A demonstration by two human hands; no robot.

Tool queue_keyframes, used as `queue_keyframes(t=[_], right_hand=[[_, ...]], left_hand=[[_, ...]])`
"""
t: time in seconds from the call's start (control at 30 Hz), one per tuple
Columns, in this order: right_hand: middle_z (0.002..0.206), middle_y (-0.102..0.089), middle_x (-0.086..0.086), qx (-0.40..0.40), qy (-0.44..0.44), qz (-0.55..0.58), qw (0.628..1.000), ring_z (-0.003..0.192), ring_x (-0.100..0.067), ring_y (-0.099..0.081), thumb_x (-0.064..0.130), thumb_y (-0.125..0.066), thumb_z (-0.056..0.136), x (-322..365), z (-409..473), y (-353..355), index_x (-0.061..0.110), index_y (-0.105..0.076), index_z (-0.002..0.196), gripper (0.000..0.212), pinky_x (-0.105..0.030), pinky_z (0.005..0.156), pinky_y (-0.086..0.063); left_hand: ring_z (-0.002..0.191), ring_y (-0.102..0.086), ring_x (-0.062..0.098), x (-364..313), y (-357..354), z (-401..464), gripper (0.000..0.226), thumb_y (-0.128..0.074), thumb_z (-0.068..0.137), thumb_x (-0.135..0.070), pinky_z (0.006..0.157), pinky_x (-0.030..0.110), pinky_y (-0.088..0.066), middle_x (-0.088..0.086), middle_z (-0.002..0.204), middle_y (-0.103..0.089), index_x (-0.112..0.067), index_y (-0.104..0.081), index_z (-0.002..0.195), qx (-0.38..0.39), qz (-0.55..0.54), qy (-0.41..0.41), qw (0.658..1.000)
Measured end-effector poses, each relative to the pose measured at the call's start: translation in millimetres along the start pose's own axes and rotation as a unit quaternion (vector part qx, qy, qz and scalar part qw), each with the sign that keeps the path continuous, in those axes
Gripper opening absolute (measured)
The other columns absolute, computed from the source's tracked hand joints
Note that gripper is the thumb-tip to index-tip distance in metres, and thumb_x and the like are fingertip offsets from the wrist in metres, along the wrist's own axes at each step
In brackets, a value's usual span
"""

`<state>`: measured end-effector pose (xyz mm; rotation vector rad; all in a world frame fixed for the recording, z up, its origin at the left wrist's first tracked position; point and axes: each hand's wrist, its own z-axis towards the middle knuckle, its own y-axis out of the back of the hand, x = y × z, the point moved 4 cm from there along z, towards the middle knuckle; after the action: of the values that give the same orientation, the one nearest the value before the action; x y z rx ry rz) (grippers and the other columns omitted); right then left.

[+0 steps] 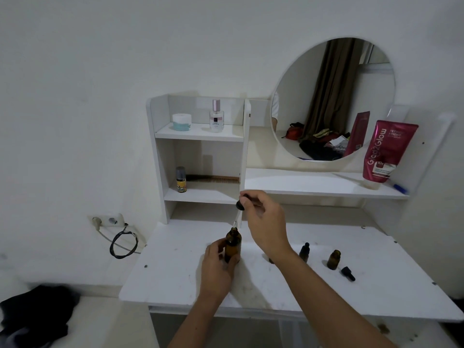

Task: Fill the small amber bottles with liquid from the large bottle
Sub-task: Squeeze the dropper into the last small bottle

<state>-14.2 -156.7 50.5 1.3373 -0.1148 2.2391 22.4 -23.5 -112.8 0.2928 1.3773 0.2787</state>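
The large amber bottle (233, 243) stands upright on the white table (376, 285), gripped low around its body by my left hand (217, 264). My right hand (263, 219) pinches the black bulb of a dropper (239, 205); its glass tube slants down with the tip at the bottle's open mouth. To the right stand a small amber bottle with a black dropper cap (304, 251) and an uncapped small amber bottle (334, 259). A loose black dropper cap (348, 273) lies beside the uncapped one. Something small is partly hidden behind my right wrist.
A white shelf unit (160, 156) at the back holds a jar, a perfume bottle, a small yellow bottle and a comb. A round mirror (334, 96) and a pink tube (388, 151) stand on a ledge. A wall socket with a cable (118, 232) is at left.
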Motion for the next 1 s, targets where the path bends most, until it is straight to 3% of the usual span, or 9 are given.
queue_keyframes(t=[0.13, 0.27, 0.37, 0.47, 0.77, 1.0], right_hand=[[0.1, -0.075, 0.01, -0.025, 0.029, 0.008, 0.999, 0.095, 0.002, -0.07, 0.015, -0.065, 0.099, 15, -2, 14, 0.015, -0.074, 0.111, 0.015, -0.009, 0.085, -0.052], [0.102, -0.075, 0.01, -0.038, 0.028, 0.017, 0.999, 0.1, -0.001, -0.069, 0.016, -0.065, 0.099, 14, -9, 33, 0.018, -0.074, 0.11, 0.015, -0.01, 0.089, -0.051], [0.105, -0.075, 0.01, -0.047, 0.02, -0.003, 0.999, 0.102, -0.004, -0.069, 0.018, -0.066, 0.099, 3, -17, 52, 0.019, -0.074, 0.112, 0.015, -0.014, 0.091, -0.052], [0.105, -0.075, 0.01, -0.063, 0.011, -0.013, 0.998, 0.102, -0.006, -0.071, 0.019, -0.066, 0.099, -9, -24, 76, 0.019, -0.074, 0.113, 0.016, -0.019, 0.092, -0.054], [0.099, -0.076, 0.009, -0.137, -0.014, -0.053, 0.989, 0.094, 0.002, -0.071, 0.017, -0.067, 0.098, -34, -37, 172, 0.017, -0.075, 0.111, 0.015, -0.007, 0.083, -0.051], [0.094, -0.075, 0.014, -0.167, -0.046, -0.097, 0.98, 0.091, 0.004, -0.071, 0.015, -0.067, 0.098, -61, -46, 231, 0.018, -0.074, 0.107, 0.012, -0.007, 0.083, -0.051]], left_hand=[[0.12, -0.053, 0.015, 1, 3, -10, 0.066, -0.081, 0.086, -0.026, 0.1, 0.025, -0.046, -0.007, 0.132, -0.05, -0.017, -0.046, 0.141, -0.034, -0.018, 0.039, 0.999], [0.112, -0.055, 0.012, -5, -5, -33, 0.063, -0.083, 0.083, -0.028, 0.097, 0.024, -0.048, -0.011, 0.124, -0.052, -0.022, -0.046, 0.134, -0.074, -0.036, 0.056, 0.995], [0.105, -0.057, 0.006, -13, -18, -48, 0.051, -0.081, 0.085, -0.026, 0.092, 0.023, -0.051, -0.015, 0.116, -0.056, -0.028, -0.047, 0.122, -0.063, -0.05, 0.034, 0.996], [0.1, -0.059, 0.006, -24, -36, -61, 0.042, -0.08, 0.086, -0.028, 0.088, 0.025, -0.054, -0.013, 0.111, -0.062, -0.029, -0.051, 0.117, -0.036, -0.037, 0.027, 0.998], [0.116, -0.059, -0.001, -70, -124, -83, 0.034, -0.072, 0.093, -0.031, 0.105, 0.023, -0.049, -0.018, 0.123, -0.066, -0.027, -0.06, 0.124, 0.139, -0.013, -0.037, 0.99], [0.135, -0.048, 0.006, -96, -186, -86, 0.053, -0.066, 0.097, -0.034, 0.114, 0.025, -0.039, -0.012, 0.146, -0.053, -0.026, -0.047, 0.146, 0.197, 0.02, -0.084, 0.977]])
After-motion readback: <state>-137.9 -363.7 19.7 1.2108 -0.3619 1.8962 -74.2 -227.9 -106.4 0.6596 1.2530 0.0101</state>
